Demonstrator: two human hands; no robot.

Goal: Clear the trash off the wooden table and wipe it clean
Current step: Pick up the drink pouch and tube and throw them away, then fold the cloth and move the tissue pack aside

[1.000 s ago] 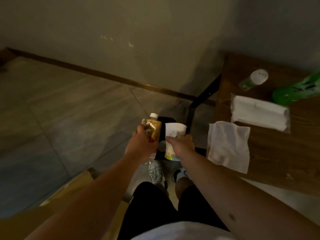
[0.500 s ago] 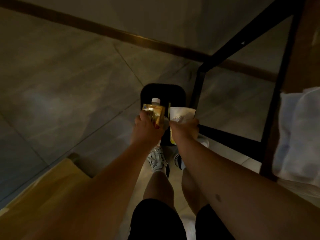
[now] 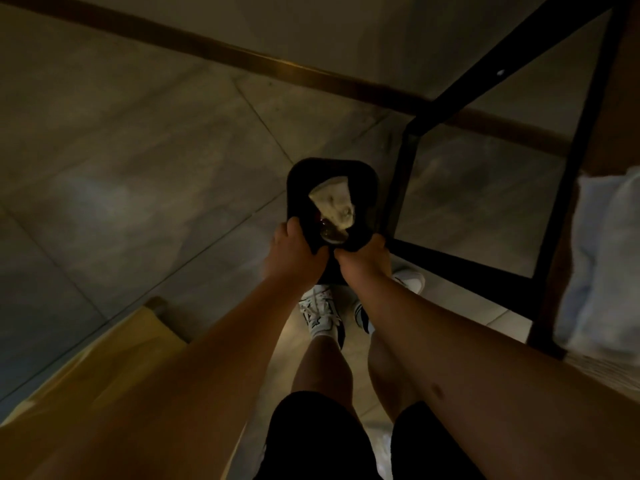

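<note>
- The black bin (image 3: pixel 332 171) stands on the tiled floor just beside the foot of the table's black metal frame (image 3: pixel 398 188), right in front of the person's white shoes (image 3: pixel 320 311).
- A paper cup (image 3: pixel 334 202) lies tilted inside it, mouth towards the person, with something dark and glossy under it (image 3: pixel 329 230), probably the bottle, though it is too dim to be sure.
- Both hands are down at the near rim. The left hand (image 3: pixel 298 254) is curled over the near left corner, and the right hand (image 3: pixel 363 256) is closed on the near right corner. My guess is that they grip the bin or its liner to steady it or gather it up; the dark makes the liner hard to make out.
- Neither hand carries any trash, so this load looks to be in the bin already.
- A white cloth (image 3: pixel 602 265) hangs over the edge of the tabletop (image 3: pixel 623 98) at the right, only partly in view. It seems left there for the wiping, which I judge is not yet begun.
- The frame's lower bar (image 3: pixel 460 271) runs close by the right hand and the right shoe; it could catch the bin if it is pulled that way.
- A yellowish flat thing (image 3: pixel 104 368) lies on the floor by the left arm, clear of the bin.
- Little of the tabletop shows, so I cannot tell what trash is left there.
</note>
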